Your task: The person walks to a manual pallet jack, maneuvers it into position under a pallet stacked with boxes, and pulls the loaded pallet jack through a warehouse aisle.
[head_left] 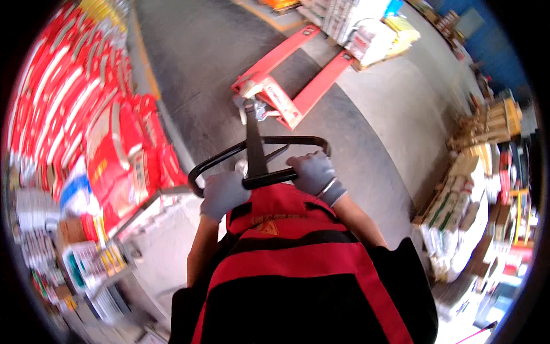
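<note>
My left hand (225, 195), in a grey glove, grips the lower bar of a black looped handle (267, 178) at its left side. My right hand (314, 175), also gloved, is closed on the same bar at its right side. The handle sits on an upright steering arm of a red pallet jack (312, 94), whose two forks point away from me toward the upper right, with no load seen on them. My red-and-black apron (286, 261) fills the lower middle, just behind the handle.
Tall stacks of red sacks (63, 103) line the left, with boxes and bags below. Beyond the fork tips stands a pallet load of white and yellow sacks (369, 40). Wooden pallets (487, 123) and stacked bags (458, 212) line the right. The floor (401, 103) has yellow edge lines.
</note>
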{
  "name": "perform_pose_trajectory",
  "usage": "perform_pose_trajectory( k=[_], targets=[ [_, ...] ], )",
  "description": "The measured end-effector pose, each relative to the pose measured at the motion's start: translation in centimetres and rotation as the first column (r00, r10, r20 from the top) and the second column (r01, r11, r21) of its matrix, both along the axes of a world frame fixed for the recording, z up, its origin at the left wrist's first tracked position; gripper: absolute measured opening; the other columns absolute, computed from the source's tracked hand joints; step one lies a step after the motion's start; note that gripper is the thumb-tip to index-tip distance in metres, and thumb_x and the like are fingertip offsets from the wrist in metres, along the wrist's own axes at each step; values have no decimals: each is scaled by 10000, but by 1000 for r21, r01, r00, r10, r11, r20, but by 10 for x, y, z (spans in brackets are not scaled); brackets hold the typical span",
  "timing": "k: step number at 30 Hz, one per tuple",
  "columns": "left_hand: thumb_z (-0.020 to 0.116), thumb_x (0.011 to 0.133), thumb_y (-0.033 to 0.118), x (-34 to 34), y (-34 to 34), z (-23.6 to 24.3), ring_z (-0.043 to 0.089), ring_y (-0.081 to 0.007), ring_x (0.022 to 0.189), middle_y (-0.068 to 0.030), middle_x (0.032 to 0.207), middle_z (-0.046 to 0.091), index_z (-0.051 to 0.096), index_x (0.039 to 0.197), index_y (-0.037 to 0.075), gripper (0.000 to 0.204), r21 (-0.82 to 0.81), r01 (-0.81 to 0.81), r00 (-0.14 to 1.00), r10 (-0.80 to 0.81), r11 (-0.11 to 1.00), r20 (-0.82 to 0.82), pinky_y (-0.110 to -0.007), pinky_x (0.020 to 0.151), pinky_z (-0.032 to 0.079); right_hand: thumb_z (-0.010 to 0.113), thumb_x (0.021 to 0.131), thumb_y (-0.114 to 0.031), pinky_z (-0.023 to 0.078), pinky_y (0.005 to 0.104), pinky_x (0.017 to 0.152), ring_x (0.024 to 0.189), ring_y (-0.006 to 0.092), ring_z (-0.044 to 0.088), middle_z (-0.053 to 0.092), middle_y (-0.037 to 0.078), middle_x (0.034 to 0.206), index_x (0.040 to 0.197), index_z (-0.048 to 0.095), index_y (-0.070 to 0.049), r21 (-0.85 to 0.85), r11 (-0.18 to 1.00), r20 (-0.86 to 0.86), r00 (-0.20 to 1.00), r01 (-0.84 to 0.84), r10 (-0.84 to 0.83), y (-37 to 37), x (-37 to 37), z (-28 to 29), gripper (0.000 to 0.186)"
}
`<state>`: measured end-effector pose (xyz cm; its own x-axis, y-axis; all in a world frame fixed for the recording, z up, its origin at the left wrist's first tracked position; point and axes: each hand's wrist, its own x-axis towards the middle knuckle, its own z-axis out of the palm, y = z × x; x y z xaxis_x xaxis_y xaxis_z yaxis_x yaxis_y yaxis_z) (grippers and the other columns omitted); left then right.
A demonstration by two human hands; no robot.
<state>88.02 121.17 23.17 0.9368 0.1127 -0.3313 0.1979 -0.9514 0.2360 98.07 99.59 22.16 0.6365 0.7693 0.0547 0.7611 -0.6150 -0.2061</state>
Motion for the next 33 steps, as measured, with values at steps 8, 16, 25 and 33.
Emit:
perform_pose_trajectory(
  k=[8,16,25,33],
  targets=[
    [570,685,258,-90,-137,-4,652,-359,699,-194,727,649,682,827,44,280,-107,-74,997,72,992,-23,-472,662,500,634,671,-174,485,395,642,676,274,640,654,83,704,875,667,-154,10,995,-2,995,-100,100,-133,-67,-6,208],
    [590,713,291,-209,-281,-23,656,-344,683,-193,710,650,677,759,28,281,-119,-71,987,87,990,137,-474,657,498,640,666,-190,467,400,646,683,253,645,666,56,721,882,663,-168,40,992,45,992,-123,121,-269,-169,-8,218],
    [596,763,314,-328,-391,-23,661,-347,750,-178,758,664,645,930,59,309,-139,-47,996,57,989,73,-463,703,493,615,649,-195,442,397,658,701,264,627,626,56,678,818,628,-181,54,995,63,995,-82,79,-381,-291,-35,170],
    [607,765,313,-454,-502,-40,650,-380,759,-212,764,655,613,925,29,326,-152,23,999,-18,988,32,-478,700,501,600,629,-162,449,403,649,704,276,620,603,65,639,722,591,-153,78,995,93,994,-58,51,-493,-426,-47,94]
  ],
)
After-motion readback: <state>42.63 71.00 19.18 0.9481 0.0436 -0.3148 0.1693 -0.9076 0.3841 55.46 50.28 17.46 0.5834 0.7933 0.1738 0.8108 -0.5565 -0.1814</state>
